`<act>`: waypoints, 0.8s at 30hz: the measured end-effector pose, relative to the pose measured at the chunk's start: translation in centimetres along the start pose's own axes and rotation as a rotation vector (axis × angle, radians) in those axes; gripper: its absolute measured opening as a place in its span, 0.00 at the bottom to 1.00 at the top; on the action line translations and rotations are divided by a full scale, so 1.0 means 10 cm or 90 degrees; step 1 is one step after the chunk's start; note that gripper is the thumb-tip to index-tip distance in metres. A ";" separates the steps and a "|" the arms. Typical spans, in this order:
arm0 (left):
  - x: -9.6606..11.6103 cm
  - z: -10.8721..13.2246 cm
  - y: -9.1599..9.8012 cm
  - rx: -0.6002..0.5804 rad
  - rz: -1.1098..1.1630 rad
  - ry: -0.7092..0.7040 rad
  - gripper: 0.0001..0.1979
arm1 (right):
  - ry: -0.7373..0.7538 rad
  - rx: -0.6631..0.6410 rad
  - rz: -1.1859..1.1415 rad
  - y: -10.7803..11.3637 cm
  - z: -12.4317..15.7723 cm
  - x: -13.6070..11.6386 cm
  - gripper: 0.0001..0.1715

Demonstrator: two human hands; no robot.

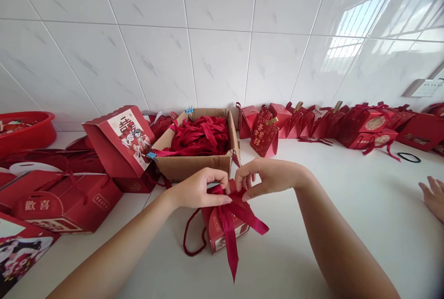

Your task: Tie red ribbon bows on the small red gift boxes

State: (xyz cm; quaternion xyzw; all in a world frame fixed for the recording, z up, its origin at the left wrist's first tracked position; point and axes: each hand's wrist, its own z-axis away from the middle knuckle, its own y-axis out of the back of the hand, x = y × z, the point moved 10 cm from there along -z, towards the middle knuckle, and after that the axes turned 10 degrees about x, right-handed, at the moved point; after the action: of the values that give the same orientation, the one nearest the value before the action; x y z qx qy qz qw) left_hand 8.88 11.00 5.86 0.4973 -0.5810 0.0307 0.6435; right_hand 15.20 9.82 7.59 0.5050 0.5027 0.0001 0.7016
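Note:
A small red gift box (212,227) with a cream panel stands on the white table in front of me. Dark red satin ribbon (229,239) lies over its top, with two loose tails hanging down the front and to the right. My left hand (203,189) pinches the ribbon at the top of the box. From the other side, my right hand (267,179) has its fingers closed on the ribbon too. Whether there is a knot or a bow is hidden by my fingers. A twisted red cord (186,239) loops out from the box's left side.
Behind the gift box is a cardboard box (192,167) full of cut ribbons. Red boxes (86,197) are piled at left beside a red basin (48,128). Several more boxes (265,139) line the tiled wall. At right are a black ring (409,157) and another person's hand (433,197).

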 end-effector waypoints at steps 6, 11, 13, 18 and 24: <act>0.13 0.03 0.11 -0.017 0.012 -0.021 0.12 | -0.030 0.004 0.038 -0.03 -0.02 0.05 0.10; 0.09 0.01 0.13 0.009 -0.015 -0.036 0.15 | -0.044 -0.021 0.052 -0.08 -0.03 0.09 0.10; 0.05 0.00 0.11 0.023 -0.013 -0.031 0.16 | -0.029 -0.040 0.024 -0.12 -0.04 0.06 0.12; 0.01 0.00 0.02 0.027 -0.015 -0.001 0.18 | -0.008 -0.049 -0.029 -0.16 -0.07 0.01 0.16; 0.04 -0.01 -0.10 0.002 0.023 -0.015 0.18 | 0.029 -0.063 -0.083 -0.17 -0.09 0.06 0.17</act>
State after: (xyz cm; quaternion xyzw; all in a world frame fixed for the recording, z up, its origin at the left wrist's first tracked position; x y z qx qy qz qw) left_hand 9.72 10.31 5.59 0.4885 -0.5971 0.0375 0.6352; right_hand 14.00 9.92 5.97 0.4356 0.5497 -0.0096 0.7128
